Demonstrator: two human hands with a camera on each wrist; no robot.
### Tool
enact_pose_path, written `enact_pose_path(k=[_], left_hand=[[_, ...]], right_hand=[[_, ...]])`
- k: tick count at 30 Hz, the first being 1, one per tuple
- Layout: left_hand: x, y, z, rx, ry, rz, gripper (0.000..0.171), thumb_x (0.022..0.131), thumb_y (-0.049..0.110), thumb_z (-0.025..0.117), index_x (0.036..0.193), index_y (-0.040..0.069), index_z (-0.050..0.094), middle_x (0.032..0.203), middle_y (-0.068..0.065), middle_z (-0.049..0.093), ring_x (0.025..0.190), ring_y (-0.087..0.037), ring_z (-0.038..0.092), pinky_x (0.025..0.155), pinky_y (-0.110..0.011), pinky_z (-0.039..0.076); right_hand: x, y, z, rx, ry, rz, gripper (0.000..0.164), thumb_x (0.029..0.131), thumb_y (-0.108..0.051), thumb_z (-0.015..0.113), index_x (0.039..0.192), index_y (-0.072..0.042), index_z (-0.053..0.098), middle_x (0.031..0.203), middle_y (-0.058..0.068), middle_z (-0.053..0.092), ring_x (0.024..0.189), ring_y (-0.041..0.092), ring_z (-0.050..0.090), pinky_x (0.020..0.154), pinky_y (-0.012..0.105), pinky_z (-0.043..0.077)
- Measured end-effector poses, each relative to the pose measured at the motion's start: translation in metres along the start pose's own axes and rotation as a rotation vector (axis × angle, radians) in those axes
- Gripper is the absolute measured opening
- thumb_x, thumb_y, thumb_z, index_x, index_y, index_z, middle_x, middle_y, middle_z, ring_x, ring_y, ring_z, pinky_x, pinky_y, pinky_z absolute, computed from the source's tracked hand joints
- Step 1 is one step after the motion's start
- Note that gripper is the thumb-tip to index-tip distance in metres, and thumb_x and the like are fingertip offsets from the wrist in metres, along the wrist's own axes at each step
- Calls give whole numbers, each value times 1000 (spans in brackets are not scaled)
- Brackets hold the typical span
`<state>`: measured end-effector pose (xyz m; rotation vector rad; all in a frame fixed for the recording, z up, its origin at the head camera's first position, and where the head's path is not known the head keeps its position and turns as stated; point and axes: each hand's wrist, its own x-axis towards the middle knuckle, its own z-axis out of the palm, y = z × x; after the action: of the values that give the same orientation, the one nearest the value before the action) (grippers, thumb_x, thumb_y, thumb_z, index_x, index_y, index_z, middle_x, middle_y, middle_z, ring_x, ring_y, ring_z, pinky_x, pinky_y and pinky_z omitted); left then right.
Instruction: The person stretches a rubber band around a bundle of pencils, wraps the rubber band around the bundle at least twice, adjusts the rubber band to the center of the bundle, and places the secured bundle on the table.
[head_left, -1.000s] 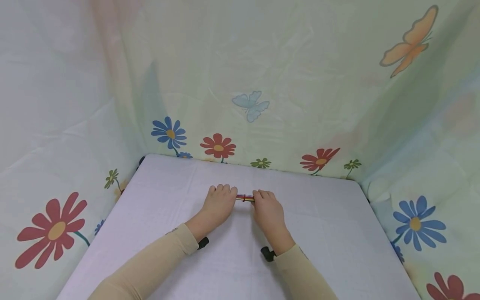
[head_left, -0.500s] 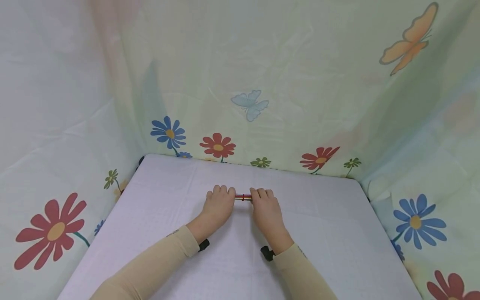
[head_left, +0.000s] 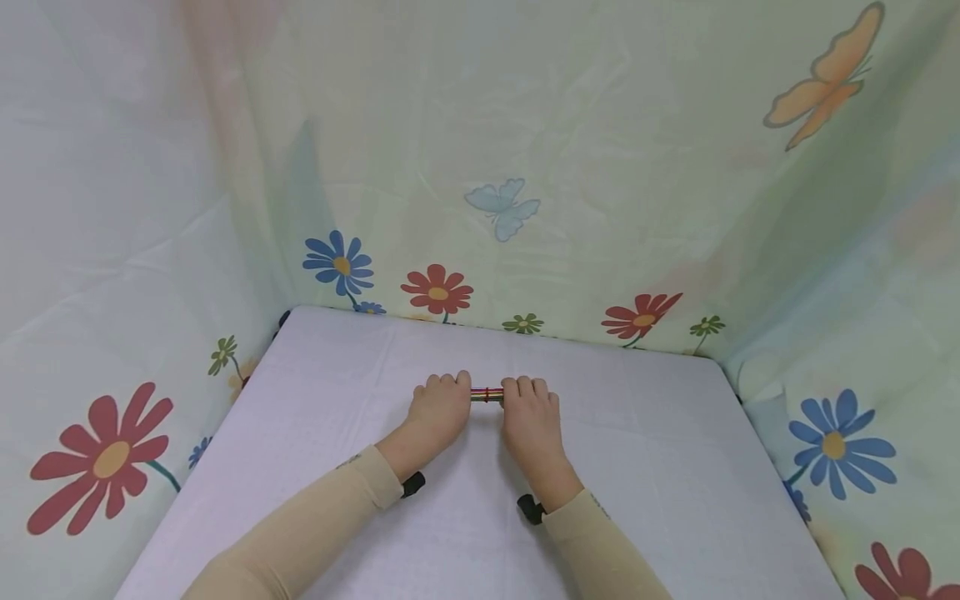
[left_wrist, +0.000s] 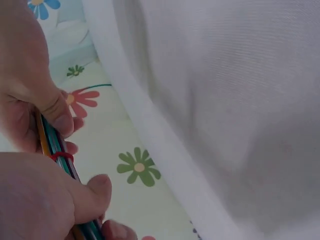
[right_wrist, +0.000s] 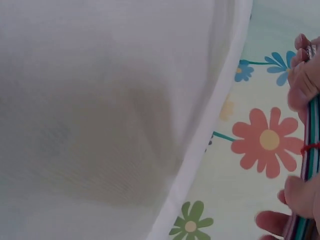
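Both hands hold a bundle of coloured pencils (head_left: 487, 395) level between them, raised above the white-covered table. A thin red band (left_wrist: 62, 156) goes round the middle of the bundle and shows in the gap between the hands. My left hand (head_left: 441, 410) grips the left end, fingers curled over it, its thumb lying along the pencils. On the other end, my right hand (head_left: 532, 417) grips in the same way. Orange, green and dark purple pencils show in the wrist views. Most of each end is hidden inside the fists.
The white cloth-covered table (head_left: 337, 358) spreads beneath the arms. Around it hangs a pale curtain (head_left: 600, 167) printed with flowers and butterflies. A dark wrist mount (head_left: 531, 509) sits under the right sleeve and another dark mount (head_left: 413, 484) under the left.
Both hands keep their grip on the pencil bundle. The right hand has shifted slightly left, and the coloured stripes between the hands look different from before.
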<state>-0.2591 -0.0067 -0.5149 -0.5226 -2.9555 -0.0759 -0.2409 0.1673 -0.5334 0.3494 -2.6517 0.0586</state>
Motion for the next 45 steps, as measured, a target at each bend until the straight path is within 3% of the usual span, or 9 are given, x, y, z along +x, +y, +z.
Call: enact_pose_path(k=[5,12,17,23,28,34,39,43,45], left_hand=[[0,-2,1,19,24,48,17,110,23,61,116,9,55,99,-11,67,85,-26,59,71,-42,51],[-3,0,4,49,96,34,17,107,23,66,118,13,59,102,-9,60,95,-27,49,74,-42,41],[-2,0,4,56,97,12,17,106,24,67,112,10,60,99,-10,63,89,-25,50,72,-41,46],[0,-3,-2,14,41,25,17,108,24,65,115,9,63,102,-11,69,89,-25,58,73,-43,53],[0,-4,-9,2,11,56,17,108,23,64,117,9,62,105,-11,69,92,-26,60,72,-42,51],[-2,-1,-6,35,64,45,18,106,25,66,117,12,59,104,-10,62,97,-27,52,74,-43,46],[-3,0,-2,8,84,-15,16,108,26,62,110,11,58,96,-9,58,93,-27,47,74,-44,43],[-2,-2,-3,-2,39,-21,23,109,32,62,113,9,59,98,-10,61,93,-26,52,76,-46,49],[-1,-2,-4,-4,19,-15,27,109,35,62,115,9,59,100,-10,63,93,-26,53,77,-47,51]], right_hand=[[-2,-1,1,-45,1,-23,9,103,-7,66,109,-2,63,99,15,61,92,34,53,72,42,47],[0,-1,1,-54,-56,-78,13,105,-9,66,102,-2,56,87,13,59,73,27,47,66,38,46],[2,-4,-1,-19,-80,-54,9,105,-5,62,113,-1,59,99,16,62,87,32,53,76,43,50],[0,-6,2,85,29,45,23,102,-10,71,123,-4,63,118,18,63,118,41,55,93,54,51],[-1,-5,7,41,63,13,22,104,-17,69,119,-3,61,107,17,59,104,37,51,83,46,47],[2,-8,4,1,22,-2,27,104,-27,70,103,-3,56,89,13,51,82,31,42,64,37,34],[4,-8,0,27,-10,-2,22,105,-24,69,112,-5,61,100,14,58,93,33,52,76,42,46],[2,-6,2,52,1,-3,22,104,-15,69,123,-5,63,111,15,62,106,36,55,86,46,50],[1,-7,3,51,2,-5,20,105,-12,68,123,-5,63,111,15,61,104,36,54,83,44,48]])
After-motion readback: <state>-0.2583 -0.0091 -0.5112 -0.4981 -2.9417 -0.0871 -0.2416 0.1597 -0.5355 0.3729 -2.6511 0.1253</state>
